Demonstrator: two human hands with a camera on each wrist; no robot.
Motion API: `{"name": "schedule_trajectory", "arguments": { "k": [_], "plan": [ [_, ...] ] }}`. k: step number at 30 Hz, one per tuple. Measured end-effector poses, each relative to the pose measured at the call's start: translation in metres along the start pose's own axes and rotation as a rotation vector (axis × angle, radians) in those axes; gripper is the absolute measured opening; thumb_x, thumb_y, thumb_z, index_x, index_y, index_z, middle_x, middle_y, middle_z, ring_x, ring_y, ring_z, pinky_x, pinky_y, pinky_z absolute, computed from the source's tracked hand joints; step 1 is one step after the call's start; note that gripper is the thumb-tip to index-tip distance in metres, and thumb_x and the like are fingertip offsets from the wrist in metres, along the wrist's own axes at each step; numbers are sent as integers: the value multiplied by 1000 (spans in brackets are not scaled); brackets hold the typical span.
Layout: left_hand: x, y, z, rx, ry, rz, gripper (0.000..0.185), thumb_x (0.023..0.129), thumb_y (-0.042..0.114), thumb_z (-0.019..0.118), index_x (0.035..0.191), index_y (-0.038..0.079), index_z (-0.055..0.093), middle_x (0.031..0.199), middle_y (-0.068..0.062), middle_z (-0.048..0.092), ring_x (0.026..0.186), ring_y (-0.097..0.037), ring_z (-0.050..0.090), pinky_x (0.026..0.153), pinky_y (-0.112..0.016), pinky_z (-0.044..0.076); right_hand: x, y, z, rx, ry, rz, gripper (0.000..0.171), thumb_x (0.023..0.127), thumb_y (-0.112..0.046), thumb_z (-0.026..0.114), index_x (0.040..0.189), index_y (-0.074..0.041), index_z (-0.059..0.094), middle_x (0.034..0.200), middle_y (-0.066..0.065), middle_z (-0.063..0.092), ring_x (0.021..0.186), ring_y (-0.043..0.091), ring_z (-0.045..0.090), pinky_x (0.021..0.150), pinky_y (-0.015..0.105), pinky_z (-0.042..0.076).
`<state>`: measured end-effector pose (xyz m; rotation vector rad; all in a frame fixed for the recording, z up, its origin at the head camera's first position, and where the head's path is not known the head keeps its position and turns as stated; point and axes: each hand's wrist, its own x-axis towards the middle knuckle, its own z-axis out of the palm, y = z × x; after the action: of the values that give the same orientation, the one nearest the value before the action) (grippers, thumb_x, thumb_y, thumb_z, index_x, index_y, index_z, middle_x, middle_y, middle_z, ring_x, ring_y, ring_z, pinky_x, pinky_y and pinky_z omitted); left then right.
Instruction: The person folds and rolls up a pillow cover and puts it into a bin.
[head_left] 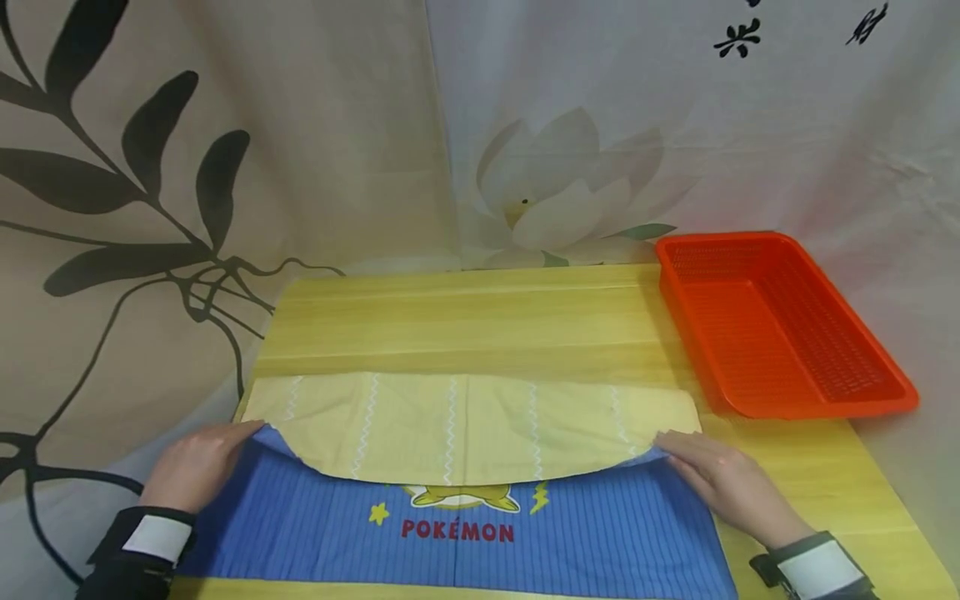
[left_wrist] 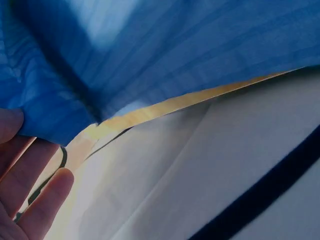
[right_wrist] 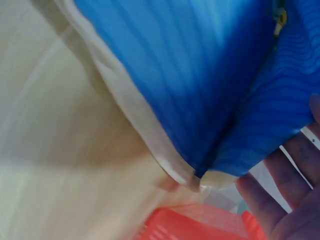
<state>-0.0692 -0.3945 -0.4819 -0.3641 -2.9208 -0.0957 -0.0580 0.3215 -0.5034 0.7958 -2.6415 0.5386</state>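
Left hand [head_left: 197, 463] and right hand [head_left: 722, 482] each pinch one end of the fold in the blue pillowcase [head_left: 457, 533], so its long axis runs left-right across the table [head_left: 465, 321], equally near both.

My left hand [head_left: 197, 463] lies at the left edge of the blue cloth [head_left: 457, 533], fingers pinching its fold. My right hand [head_left: 723, 479] pinches the fold at the cloth's right edge, both wrists in dark sleeves with white cuffs.

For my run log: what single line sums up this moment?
left hand: holds cloth edge | right hand: holds opposite edge | fold: partway | basket: empty
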Motion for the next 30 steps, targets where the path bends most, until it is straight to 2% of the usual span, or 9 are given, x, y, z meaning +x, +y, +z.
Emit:
{"name": "schedule_trajectory", "arguments": {
  "k": [3, 8, 12, 19, 24, 27, 30],
  "plan": [
    [-3, -4, -3, -6, 29, 4, 39, 82, -9, 82, 118, 5, 78, 94, -21, 78, 79, -43, 75, 67, -61, 59, 1, -1, -8, 31, -3, 10, 49, 79, -1, 87, 125, -15, 80, 123, 6, 79, 108, 34, 76, 114, 3, 22],
    [-7, -7, -20, -14, 65, -8, 38, 82, -5, 84, 118, 5, 78, 100, -24, 78, 84, -47, 75, 69, -65, 59, 2, -9, -25, 48, -10, 4, 52, 76, 0, 89, 125, -15, 80, 122, 4, 79, 107, 33, 75, 113, 1, 21],
    [-14, -3, -27, -21, 77, -14, 38, 81, -5, 84, 117, 5, 78, 101, -23, 78, 86, -48, 75, 70, -66, 58, -2, -17, -34, 24, -39, 8, 54, 74, -1, 90, 125, -16, 80, 121, 3, 79, 106, 32, 75, 113, 0, 19],
    [-31, 5, -30, -28, 90, -23, 38, 79, -5, 85, 115, 3, 78, 100, -24, 78, 83, -47, 75, 69, -66, 58, -14, -24, -43, 0, -75, 39, 57, 74, -4, 91, 127, -19, 80, 123, -1, 78, 109, 31, 74, 112, 0, 17],
    [-39, 8, -35, 0, 58, -57, 42, 77, -8, 86, 117, 1, 77, 102, -26, 77, 84, -48, 74, 70, -66, 58, -23, -27, -45, -9, -89, 69, 57, 74, -5, 92, 127, -21, 80, 124, -1, 78, 109, 31, 73, 111, -1, 15],
    [-42, 12, -34, 14, 51, -61, 44, 75, -9, 87, 117, 2, 77, 101, -26, 77, 84, -48, 74, 70, -65, 58, -27, -30, -42, -6, -82, 59, 56, 73, -5, 92, 126, -21, 81, 123, 0, 79, 108, 32, 74, 111, -1, 16],
    [-45, 15, -27, 3, 46, -53, 43, 74, -10, 86, 115, 2, 77, 99, -25, 77, 83, -47, 74, 70, -65, 58, -33, -32, -35, 9, -77, 28, 54, 72, -5, 92, 123, -19, 82, 121, 1, 79, 107, 31, 75, 113, 0, 17]
  ]
}}
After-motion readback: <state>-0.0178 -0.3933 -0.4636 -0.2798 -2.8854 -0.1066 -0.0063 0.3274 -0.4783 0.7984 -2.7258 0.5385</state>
